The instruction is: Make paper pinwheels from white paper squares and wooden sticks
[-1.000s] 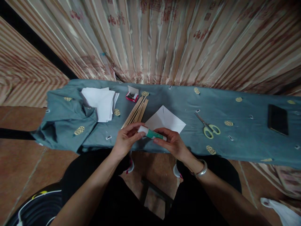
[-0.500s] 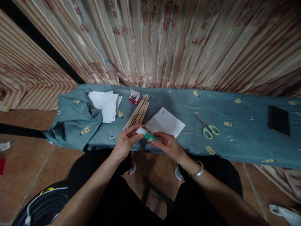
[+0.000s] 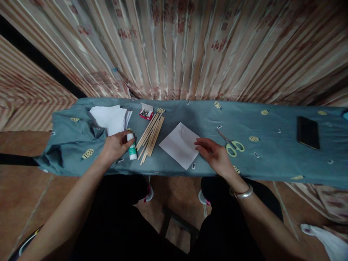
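My left hand [image 3: 117, 145] has its thumb and fingers closed around the white-capped end of a green and white glue stick [image 3: 132, 150], at the cloth just left of the wooden sticks [image 3: 151, 136]. In front of me lies a folded white paper [image 3: 178, 146], diamond-shaped, with crease lines and one corner toward me. My right hand [image 3: 214, 156] is at the paper's right corner, its fingers slightly bent and apart; whether the fingertips touch the paper I cannot tell. Beyond that hand rest green-handled scissors [image 3: 231, 145].
A stack of white paper [image 3: 111, 117] lies on the left of the cloth-covered table [image 3: 274, 156]. Near the back sits an opened small red box [image 3: 146, 113] of small metallic pieces. A black phone [image 3: 308, 132] lies far right. Curtains [image 3: 174, 54] hang behind.
The glue stick has moved from between both hands to the left, down to the cloth beside the wooden sticks, in my left hand. My right hand has let go and moved right to the paper's corner.
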Motion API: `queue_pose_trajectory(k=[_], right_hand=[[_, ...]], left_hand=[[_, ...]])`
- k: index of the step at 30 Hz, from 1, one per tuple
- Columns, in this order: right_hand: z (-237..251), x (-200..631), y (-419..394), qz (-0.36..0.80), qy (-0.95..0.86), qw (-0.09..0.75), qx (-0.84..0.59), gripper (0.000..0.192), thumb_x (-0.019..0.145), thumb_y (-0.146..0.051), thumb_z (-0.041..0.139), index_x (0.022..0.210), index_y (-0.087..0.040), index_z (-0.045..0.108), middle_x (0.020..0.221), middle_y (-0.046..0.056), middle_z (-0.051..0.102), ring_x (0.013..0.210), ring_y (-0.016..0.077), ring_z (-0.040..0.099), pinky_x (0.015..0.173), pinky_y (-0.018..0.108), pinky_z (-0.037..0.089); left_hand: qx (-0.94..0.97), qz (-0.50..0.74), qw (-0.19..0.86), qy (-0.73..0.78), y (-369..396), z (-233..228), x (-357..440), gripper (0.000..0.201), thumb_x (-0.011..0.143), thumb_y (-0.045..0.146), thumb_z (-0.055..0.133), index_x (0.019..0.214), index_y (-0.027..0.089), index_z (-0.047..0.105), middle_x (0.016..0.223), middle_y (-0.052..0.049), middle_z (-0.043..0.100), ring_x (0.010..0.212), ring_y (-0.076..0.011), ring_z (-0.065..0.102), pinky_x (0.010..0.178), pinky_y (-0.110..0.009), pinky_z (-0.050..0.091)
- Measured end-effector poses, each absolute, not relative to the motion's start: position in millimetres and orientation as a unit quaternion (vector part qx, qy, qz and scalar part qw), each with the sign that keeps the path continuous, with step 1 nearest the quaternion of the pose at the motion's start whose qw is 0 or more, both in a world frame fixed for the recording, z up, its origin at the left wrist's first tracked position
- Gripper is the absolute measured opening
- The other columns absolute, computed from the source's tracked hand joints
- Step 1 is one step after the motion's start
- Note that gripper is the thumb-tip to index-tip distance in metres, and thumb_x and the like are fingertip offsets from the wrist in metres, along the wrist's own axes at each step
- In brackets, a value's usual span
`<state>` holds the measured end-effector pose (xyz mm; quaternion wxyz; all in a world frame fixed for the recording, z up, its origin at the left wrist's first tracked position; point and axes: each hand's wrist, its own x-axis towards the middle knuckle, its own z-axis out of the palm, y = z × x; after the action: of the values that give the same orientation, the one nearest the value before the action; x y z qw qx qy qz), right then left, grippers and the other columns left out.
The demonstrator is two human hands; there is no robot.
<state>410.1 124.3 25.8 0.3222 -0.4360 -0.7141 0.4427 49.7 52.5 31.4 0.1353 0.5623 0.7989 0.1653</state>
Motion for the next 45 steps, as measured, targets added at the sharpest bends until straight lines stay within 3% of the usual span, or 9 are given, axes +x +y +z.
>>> queue_pose_trajectory(k=[4, 7, 9, 11, 14, 17, 27, 38, 45], right_hand=[[21, 425, 124, 0.272, -0.821, 0.262, -0.429, 0.028, 0.091, -0.028, 0.053, 0.115, -0.018, 0.065, 0.11, 0.013, 0.072, 0.099, 0.0266, 0.069, 0.092, 0.046, 0.054], [15, 430, 117, 0.213, -0.87, 0.235, -0.377, 0.03, 0.093, -0.025, 0.051, 0.118, -0.016, 0.064, 0.123, 0.015, 0.066, 0.118, 0.0287, 0.061, 0.102, 0.049, 0.048], [13, 432, 112, 0.199, -0.886, 0.215, -0.359, 0.032, 0.094, -0.026, 0.051, 0.122, -0.016, 0.062, 0.131, 0.016, 0.062, 0.124, 0.0289, 0.056, 0.106, 0.05, 0.046], [12, 434, 109, 0.203, -0.893, 0.198, -0.349, 0.036, 0.093, -0.027, 0.053, 0.127, -0.017, 0.06, 0.138, 0.015, 0.056, 0.13, 0.0286, 0.05, 0.108, 0.051, 0.043], [11, 436, 107, 0.222, -0.896, 0.181, -0.34, 0.042, 0.091, -0.029, 0.057, 0.131, -0.018, 0.056, 0.143, 0.015, 0.052, 0.136, 0.0284, 0.044, 0.111, 0.051, 0.041], [10, 438, 107, 0.234, -0.895, 0.169, -0.341, 0.046, 0.089, -0.031, 0.06, 0.133, -0.018, 0.055, 0.145, 0.015, 0.049, 0.137, 0.0285, 0.042, 0.112, 0.052, 0.039], [7, 437, 105, 0.232, -0.897, 0.15, -0.346, 0.045, 0.089, -0.029, 0.059, 0.133, -0.018, 0.055, 0.146, 0.014, 0.049, 0.138, 0.0286, 0.041, 0.112, 0.053, 0.038], [1, 437, 105, 0.219, -0.898, 0.177, -0.337, 0.047, 0.088, -0.029, 0.061, 0.134, -0.021, 0.053, 0.142, 0.014, 0.052, 0.135, 0.029, 0.045, 0.11, 0.054, 0.041], [1, 437, 106, 0.225, -0.897, 0.174, -0.339, 0.048, 0.088, -0.033, 0.062, 0.133, -0.021, 0.053, 0.141, 0.013, 0.053, 0.134, 0.0296, 0.046, 0.11, 0.054, 0.041]], left_hand=[[0.614, 0.116, 0.072, 0.778, 52, 33, 52, 0.048, 0.085, 0.04, 0.049, 0.119, 0.01, 0.062, 0.118, -0.017, 0.067, 0.1, -0.03, 0.066, 0.089, -0.038, 0.05], [0.617, 0.089, 0.027, 0.782, 44, 45, 58, 0.051, 0.091, 0.045, 0.046, 0.127, 0.01, 0.057, 0.126, -0.018, 0.062, 0.1, -0.0325, 0.066, 0.087, -0.044, 0.052], [0.628, 0.112, -0.009, 0.77, 36, 52, 71, 0.049, 0.092, 0.045, 0.048, 0.128, 0.012, 0.056, 0.124, -0.016, 0.063, 0.094, -0.0299, 0.068, 0.085, -0.044, 0.054], [0.695, 0.184, -0.018, 0.695, 32, 53, 95, 0.04, 0.092, 0.04, 0.053, 0.12, 0.012, 0.06, 0.119, -0.015, 0.065, 0.103, -0.0278, 0.065, 0.092, -0.041, 0.052], [0.815, 0.213, 0.034, 0.537, 34, 41, 139, 0.026, 0.092, 0.029, 0.055, 0.115, 0.018, 0.063, 0.12, -0.011, 0.066, 0.111, -0.0254, 0.06, 0.094, -0.041, 0.053], [0.855, 0.211, 0.054, 0.472, 45, 22, 172, 0.03, 0.088, 0.022, 0.061, 0.116, 0.015, 0.062, 0.125, -0.015, 0.063, 0.118, -0.0285, 0.056, 0.095, -0.045, 0.053], [0.866, 0.221, 0.049, 0.445, 55, 4, 184, 0.017, 0.092, 0.018, 0.053, 0.101, 0.013, 0.066, 0.107, -0.012, 0.07, 0.101, -0.0232, 0.065, 0.085, -0.039, 0.058], [0.866, 0.218, 0.082, 0.443, 54, -2, 180, 0.019, 0.093, 0.016, 0.053, 0.108, 0.015, 0.065, 0.11, -0.011, 0.07, 0.108, -0.0247, 0.063, 0.089, -0.041, 0.055], [0.866, 0.216, 0.08, 0.443, 59, 1, 182, 0.017, 0.093, 0.024, 0.055, 0.102, 0.014, 0.066, 0.103, -0.01, 0.072, 0.102, -0.0241, 0.064, 0.086, -0.04, 0.056]])
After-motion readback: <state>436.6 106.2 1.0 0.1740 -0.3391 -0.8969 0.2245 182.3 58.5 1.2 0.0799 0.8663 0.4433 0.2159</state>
